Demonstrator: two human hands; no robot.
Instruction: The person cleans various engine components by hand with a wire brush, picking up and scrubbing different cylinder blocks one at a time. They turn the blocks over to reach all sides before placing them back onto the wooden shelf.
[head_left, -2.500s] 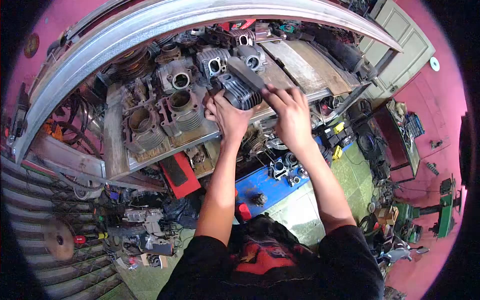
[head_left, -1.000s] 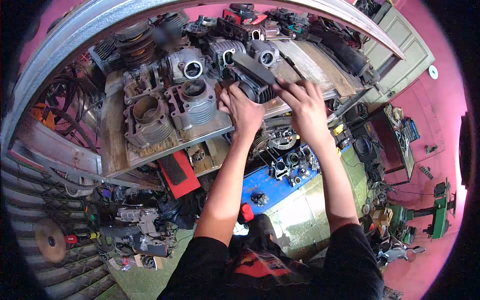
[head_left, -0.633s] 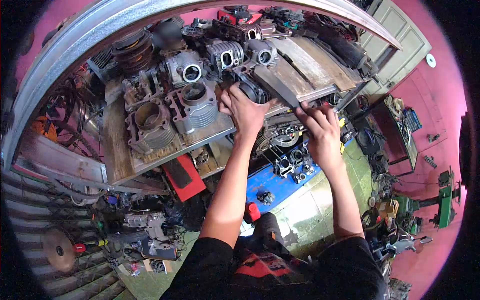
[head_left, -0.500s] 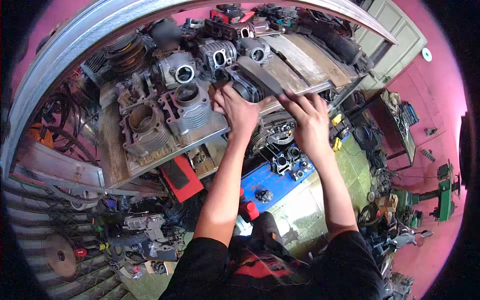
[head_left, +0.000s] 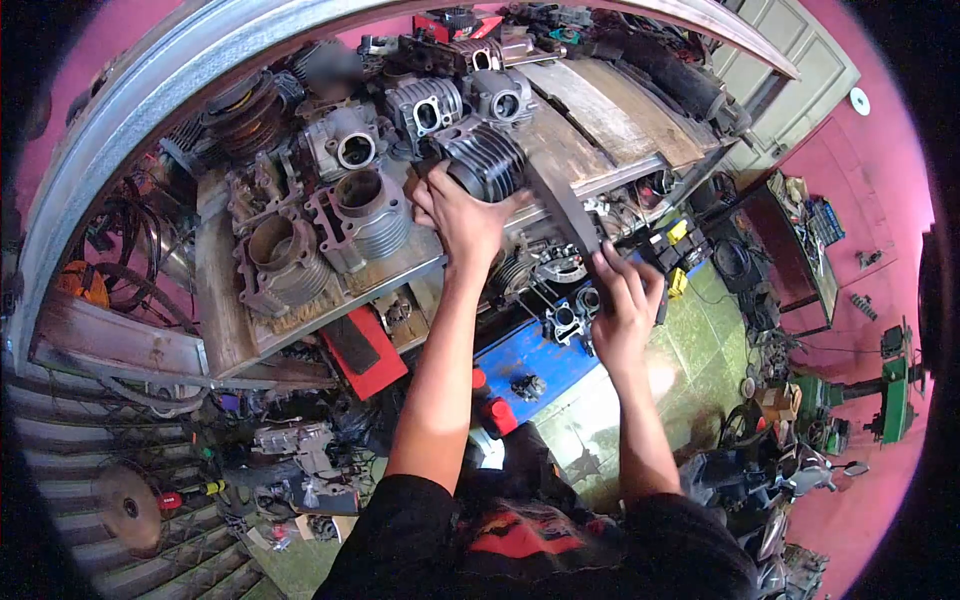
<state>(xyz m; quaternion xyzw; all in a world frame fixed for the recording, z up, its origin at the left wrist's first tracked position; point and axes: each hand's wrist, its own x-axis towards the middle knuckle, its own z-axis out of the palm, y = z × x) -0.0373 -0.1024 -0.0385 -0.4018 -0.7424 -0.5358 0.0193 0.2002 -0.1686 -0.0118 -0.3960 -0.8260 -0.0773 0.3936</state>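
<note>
A dark finned cylinder block (head_left: pixel 484 160) rests near the front edge of the wooden bench. My left hand (head_left: pixel 468 215) is wrapped round its near side, with the thumb pointing right. My right hand (head_left: pixel 626 305) is closed on the lower end of a long, flat dark tool (head_left: pixel 565 205), which slants up and left to the right side of the block. The tool is slightly blurred. Left of my left hand stands a grey cylinder block (head_left: pixel 368 215) with an open bore.
Another cylinder block (head_left: pixel 285 258) sits at the bench's left end. Cylinder heads (head_left: pixel 352 142) line the back, beside wooden boards (head_left: pixel 610 105). A metal frame (head_left: pixel 200 75) arches overhead. Below are a blue surface (head_left: pixel 550 365) with parts and a red box (head_left: pixel 372 365).
My right hand has moved down and back toward my body, drawing the long tool with it. More of the dark block's fins now show. My left hand stays at the block.
</note>
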